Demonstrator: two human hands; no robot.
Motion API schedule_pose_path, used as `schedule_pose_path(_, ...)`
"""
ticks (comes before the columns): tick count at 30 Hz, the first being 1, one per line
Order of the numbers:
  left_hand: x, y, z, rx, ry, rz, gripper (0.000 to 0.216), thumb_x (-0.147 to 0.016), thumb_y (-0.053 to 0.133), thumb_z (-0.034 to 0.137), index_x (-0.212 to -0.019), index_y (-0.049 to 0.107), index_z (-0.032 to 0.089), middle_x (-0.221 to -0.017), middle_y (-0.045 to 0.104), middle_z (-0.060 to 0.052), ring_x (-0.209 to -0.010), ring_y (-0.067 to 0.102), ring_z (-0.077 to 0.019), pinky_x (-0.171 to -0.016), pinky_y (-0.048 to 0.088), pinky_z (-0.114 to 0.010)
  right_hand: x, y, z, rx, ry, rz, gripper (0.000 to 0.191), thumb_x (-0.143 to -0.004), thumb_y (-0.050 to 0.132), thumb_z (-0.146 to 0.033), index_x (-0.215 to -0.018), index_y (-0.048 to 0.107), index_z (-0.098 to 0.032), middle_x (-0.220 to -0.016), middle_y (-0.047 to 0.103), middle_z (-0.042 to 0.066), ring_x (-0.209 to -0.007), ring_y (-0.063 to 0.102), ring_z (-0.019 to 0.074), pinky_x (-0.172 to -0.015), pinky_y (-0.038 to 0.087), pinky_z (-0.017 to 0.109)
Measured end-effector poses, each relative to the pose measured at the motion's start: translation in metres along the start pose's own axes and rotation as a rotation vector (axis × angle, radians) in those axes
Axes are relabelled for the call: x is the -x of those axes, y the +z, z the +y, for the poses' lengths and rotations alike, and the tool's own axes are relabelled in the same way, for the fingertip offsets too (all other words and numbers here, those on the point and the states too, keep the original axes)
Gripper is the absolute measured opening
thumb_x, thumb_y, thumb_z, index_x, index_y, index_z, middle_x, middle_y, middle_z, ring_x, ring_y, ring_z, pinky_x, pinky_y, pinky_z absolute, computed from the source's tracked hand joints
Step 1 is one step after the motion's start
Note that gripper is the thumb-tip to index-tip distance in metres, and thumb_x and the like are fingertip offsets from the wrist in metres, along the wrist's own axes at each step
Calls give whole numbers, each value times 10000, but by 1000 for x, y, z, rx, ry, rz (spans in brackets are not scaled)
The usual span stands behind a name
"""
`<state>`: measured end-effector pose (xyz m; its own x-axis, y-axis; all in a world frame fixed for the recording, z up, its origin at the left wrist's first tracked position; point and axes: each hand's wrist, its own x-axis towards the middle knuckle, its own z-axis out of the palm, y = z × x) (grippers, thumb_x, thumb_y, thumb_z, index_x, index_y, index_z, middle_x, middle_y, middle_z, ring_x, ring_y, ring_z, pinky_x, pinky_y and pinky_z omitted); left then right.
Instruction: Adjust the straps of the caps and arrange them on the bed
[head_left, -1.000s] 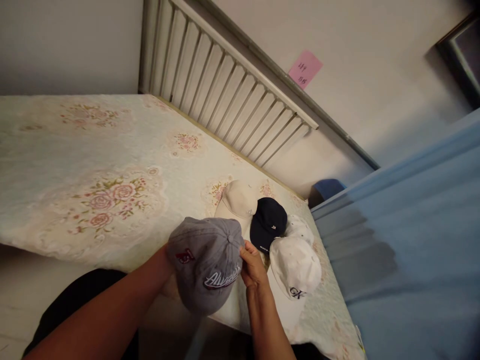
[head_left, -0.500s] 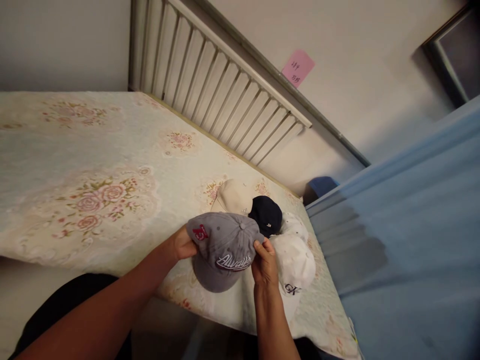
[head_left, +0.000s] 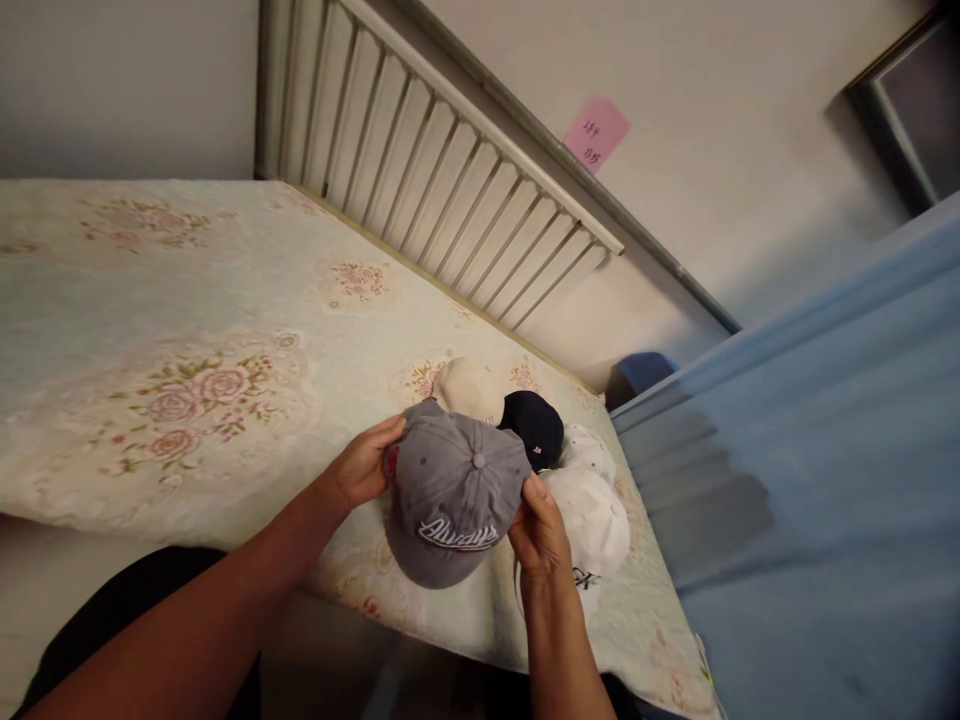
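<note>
A grey baseball cap with white "Always" lettering is held up between both hands, its brim toward me. My left hand grips its left edge, thumb on the outside near a red patch that is mostly turned away. My right hand pinches the right edge, with some fingers hidden behind it. Close behind the grey cap are a beige cap and a black cap. Right of my right hand lies a white cap with dark letters, partly covered by that hand; another white cap sits behind it.
The caps rest on a bed or table with a floral cover. A white radiator runs along the far edge. On the right hangs a blue curtain, with a dark blue object behind its top edge. A pink note is on the wall.
The grey cap has tipped and turned so its crown shows more and the red side patch is mostly out of sight. My left hand has moved up slightly; my right hand has shifted right.
</note>
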<state>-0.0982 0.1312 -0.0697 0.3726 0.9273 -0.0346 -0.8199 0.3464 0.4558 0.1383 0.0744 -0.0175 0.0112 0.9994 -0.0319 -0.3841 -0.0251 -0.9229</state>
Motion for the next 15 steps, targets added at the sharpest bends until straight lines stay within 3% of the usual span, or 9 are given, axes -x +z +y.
schedule_pose_path(3,3,-1,1,-24,20,-64,389,-845,571,154,-1233,580,164,-1031,719,-86,-886,686,-203,-797,523,-288,-3,3,-9,-39,11,10,249,-723,729,-326,-943,696,-215,-989,733,37,-919,670,185,-859,515,309)
schedule_pose_path(9,9,1,5,-29,9,-186,466,-811,598,153,-1274,553,184,-1041,714,-92,-913,678,-229,-775,523,-294,-9,18,-32,-32,17,62,305,-633,776,-222,-927,696,-208,-903,740,10,-829,679,176,-844,523,300)
schedule_pose_path(15,9,-1,10,-10,36,-173,458,-812,620,179,-1266,563,191,-1040,717,-90,-920,680,-232,-812,515,-300,-24,45,-42,-6,46,-17,190,-630,786,-229,-781,674,-197,-692,700,-31,-624,644,137,-720,549,287)
